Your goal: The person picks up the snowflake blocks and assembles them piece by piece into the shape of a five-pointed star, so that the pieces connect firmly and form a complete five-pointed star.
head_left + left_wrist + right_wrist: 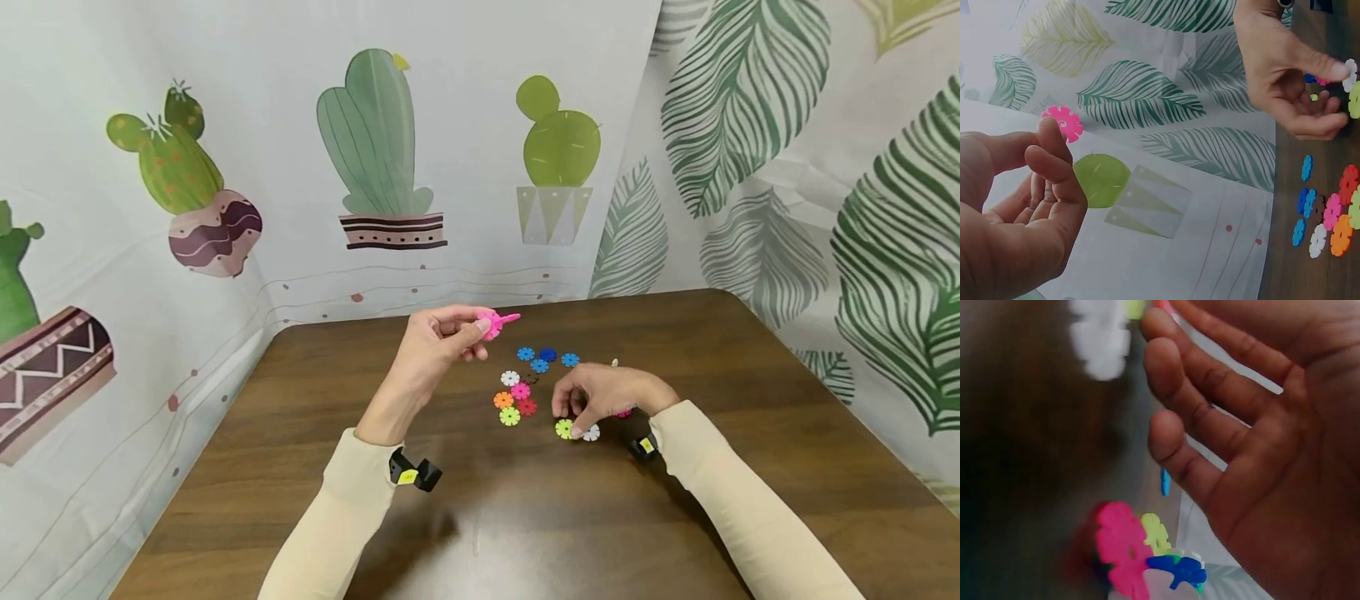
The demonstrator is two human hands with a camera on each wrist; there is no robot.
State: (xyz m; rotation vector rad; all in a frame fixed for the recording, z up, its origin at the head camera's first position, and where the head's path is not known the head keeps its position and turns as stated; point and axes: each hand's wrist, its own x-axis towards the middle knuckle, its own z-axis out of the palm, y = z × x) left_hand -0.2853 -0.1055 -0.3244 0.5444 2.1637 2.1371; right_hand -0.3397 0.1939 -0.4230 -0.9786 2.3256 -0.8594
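High over the table's far part, my left hand pinches pink notched snowflake discs between thumb and fingers. One disc faces me and another pink piece juts out edge-on to the right. My right hand is low over the table, fingers loosely bent, the thumb tip at a yellow-green notched disc. A white notched disc lies just beside that thumb. Whether the thumb presses the yellow-green disc or only touches it, I cannot tell. The right palm hides part of the pieces behind it.
Left of the right hand lies a loose group of discs: blue, white, orange, red and others. Partly behind the right hand are more pieces, including a pink disc and a dark blue one. Printed cloth hangs behind the wooden table.
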